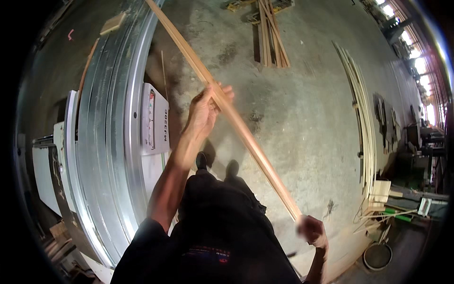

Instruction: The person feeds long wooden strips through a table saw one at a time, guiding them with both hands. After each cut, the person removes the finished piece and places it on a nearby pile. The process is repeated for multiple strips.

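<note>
In the head view, the person is holding a long, slim, light-brown wooden strip (250, 142) slantwise, its far part appearing to cross the right edge of a ribbed silver metal machine table (106, 142). The left hand's (205, 106) fingers are wrapping it partway along, while the right hand's (312, 231), blurred, are gripping its near end. It is probably handling as light, stiff and smooth, such widely spaced holds suiting its length.

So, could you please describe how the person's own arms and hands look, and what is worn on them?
The left hand and the right hand are both bare, without gloves. The left forearm is uncovered too, below a short black sleeve; no watch or bracelet shows on it. The right hand is blurred, so finer details are unclear.
</note>
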{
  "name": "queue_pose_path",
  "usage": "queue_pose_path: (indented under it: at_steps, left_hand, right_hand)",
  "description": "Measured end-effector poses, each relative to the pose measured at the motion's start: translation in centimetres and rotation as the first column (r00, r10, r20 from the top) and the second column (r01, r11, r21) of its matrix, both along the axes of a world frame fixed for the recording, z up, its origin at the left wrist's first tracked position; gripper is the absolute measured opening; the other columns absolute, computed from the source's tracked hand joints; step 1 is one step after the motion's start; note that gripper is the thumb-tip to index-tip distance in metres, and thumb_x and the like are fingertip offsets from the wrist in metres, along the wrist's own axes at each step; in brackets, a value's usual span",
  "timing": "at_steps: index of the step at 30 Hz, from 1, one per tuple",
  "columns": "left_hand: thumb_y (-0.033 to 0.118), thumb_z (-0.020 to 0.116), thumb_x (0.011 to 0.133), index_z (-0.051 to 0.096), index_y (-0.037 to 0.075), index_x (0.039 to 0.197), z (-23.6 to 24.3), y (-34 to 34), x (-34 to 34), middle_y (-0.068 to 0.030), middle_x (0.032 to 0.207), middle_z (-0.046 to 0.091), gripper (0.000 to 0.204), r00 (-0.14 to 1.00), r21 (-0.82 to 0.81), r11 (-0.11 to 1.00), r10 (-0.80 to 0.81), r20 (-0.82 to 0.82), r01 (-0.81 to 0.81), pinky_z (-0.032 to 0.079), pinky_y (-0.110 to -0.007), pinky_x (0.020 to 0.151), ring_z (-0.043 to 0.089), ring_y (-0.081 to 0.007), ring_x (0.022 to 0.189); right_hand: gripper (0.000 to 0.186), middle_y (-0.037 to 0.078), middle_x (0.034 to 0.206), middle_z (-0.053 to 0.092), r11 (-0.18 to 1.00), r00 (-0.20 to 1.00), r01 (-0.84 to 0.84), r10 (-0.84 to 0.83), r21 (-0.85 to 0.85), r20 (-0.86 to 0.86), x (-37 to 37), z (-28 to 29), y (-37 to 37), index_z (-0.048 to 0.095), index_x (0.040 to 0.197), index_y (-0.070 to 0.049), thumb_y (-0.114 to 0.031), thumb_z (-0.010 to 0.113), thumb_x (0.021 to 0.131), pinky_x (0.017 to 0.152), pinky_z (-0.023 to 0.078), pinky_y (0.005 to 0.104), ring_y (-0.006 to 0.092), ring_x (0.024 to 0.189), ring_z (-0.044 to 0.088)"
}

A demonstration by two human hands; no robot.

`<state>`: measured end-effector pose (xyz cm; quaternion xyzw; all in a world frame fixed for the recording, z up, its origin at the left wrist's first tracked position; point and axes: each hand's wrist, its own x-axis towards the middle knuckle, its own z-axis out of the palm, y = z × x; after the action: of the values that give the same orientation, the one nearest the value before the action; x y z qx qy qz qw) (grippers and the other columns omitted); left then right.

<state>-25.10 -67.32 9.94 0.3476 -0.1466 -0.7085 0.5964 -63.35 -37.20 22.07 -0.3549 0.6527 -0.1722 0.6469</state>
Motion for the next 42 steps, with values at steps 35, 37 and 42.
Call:
queue_pose_path:
  at_steps: [35, 37, 42]
  left_hand:
    - [0.026, 0.052, 0.103, 0.053, -0.003, 0.122, 1.4, -20.1, -3.7, -0.0213, 0.111, 0.066, 0.035, 0.904, -0.029, 0.951, -0.284, 0.321, 0.309, 0.056, -0.043, 0.093, 0.067, -0.0324, 0.103]
    - [0.027, 0.053, 0.102, 0.053, -0.001, 0.119, 0.5, -22.7, -5.9, -0.0207, 0.11, 0.066, 0.033, 0.889, -0.014, 0.944, -0.306, 0.342, 0.33, 0.056, -0.043, 0.093, 0.067, -0.0308, 0.102]
    - [0.027, 0.052, 0.103, 0.054, -0.002, 0.113, -3.8, -32.0, -13.2, -0.019, 0.107, 0.067, 0.031, 0.841, 0.107, 0.912, -0.406, 0.358, 0.395, 0.056, -0.04, 0.09, 0.068, -0.0277, 0.1]
  right_hand:
    - [0.038, 0.014, 0.07, 0.062, 0.869, 0.753, -0.13, -0.227, -0.478, -0.618, 7.2, -23.6, -9.7, 0.057, 0.091, -0.004, -0.031, 0.078, 0.073, 0.055, 0.05, 0.0401, 0.0353, 0.063, 0.063]
    - [0.037, 0.01, 0.083, 0.067, 0.885, 0.76, -0.138, -0.193, -0.445, -0.62, 4.1, -26.3, -11.0, 0.063, 0.099, -0.009, -0.034, 0.076, 0.075, 0.061, 0.053, 0.0384, 0.0295, 0.073, 0.067]
    - [0.033, 0.017, 0.063, 0.056, 0.95, 0.719, -0.021, -0.203, -0.313, -0.665, 0.4, -20.4, -20.8, 0.056, 0.091, -0.003, -0.031, 0.073, 0.086, 0.05, 0.045, 0.0445, 0.0331, 0.053, 0.053]
